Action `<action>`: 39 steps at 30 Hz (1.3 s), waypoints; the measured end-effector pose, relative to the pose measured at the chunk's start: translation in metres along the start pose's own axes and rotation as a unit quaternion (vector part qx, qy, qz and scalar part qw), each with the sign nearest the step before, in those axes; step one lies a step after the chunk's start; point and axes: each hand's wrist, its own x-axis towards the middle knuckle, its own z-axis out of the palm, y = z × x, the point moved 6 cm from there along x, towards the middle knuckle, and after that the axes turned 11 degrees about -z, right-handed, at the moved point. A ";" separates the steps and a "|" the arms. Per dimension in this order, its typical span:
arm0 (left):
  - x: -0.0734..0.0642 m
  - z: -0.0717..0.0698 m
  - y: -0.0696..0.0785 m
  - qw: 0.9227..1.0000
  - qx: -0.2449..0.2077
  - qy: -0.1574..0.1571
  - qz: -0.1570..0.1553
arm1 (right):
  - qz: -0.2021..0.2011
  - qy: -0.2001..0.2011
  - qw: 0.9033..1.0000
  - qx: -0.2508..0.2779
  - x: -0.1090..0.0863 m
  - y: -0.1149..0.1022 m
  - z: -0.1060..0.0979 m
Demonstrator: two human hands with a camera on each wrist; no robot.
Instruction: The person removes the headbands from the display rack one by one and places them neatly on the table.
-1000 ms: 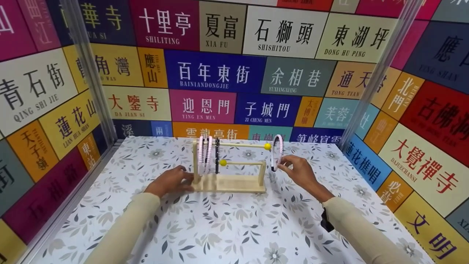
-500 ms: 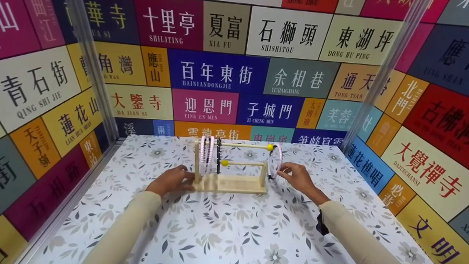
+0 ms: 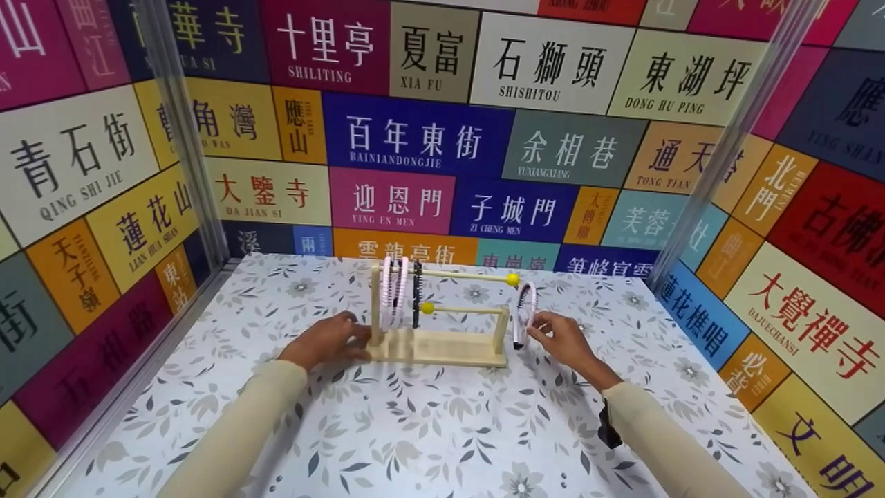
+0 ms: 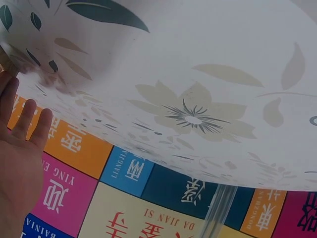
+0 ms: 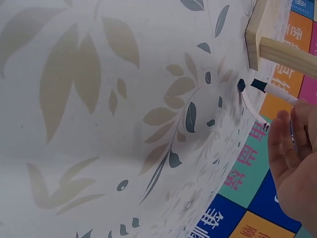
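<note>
A wooden headband stand is on the table, with an upper and a lower rod, each tipped by a yellow ball. At its left end, several pink and black headbands hang on the upper rod. My left hand grips the stand's left end by the post; in the left wrist view, the hand's outer fingers stick out loosely. To the right of the stand, my right hand pinches a pink headband, its dark tips pointing down. That headband is apart from the upper rod's yellow ball.
A white table with a leaf and flower print lies under the stand. Panels of coloured signs stand behind and at both sides. Clear corner posts rise at the back left and back right.
The pink headband in my right hand went lower and nearer the upper rod's ball, then shifted right, away from it. My left hand stays at the stand.
</note>
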 end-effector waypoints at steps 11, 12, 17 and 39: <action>0.003 0.004 -0.003 1.000 0.001 -0.008 -0.020 | 0.066 -0.001 0.998 -0.003 -0.010 0.010 -0.005; 0.003 0.004 -0.003 1.000 0.002 -0.007 -0.017 | 0.071 0.000 0.997 -0.008 -0.010 0.011 -0.006; 0.003 0.004 -0.004 1.000 0.001 -0.002 -0.010 | 0.106 0.013 0.994 -0.038 -0.015 0.020 -0.011; 0.005 0.008 -0.006 1.000 0.016 -0.006 -0.021 | 0.166 -0.002 0.985 -0.054 -0.052 0.054 -0.015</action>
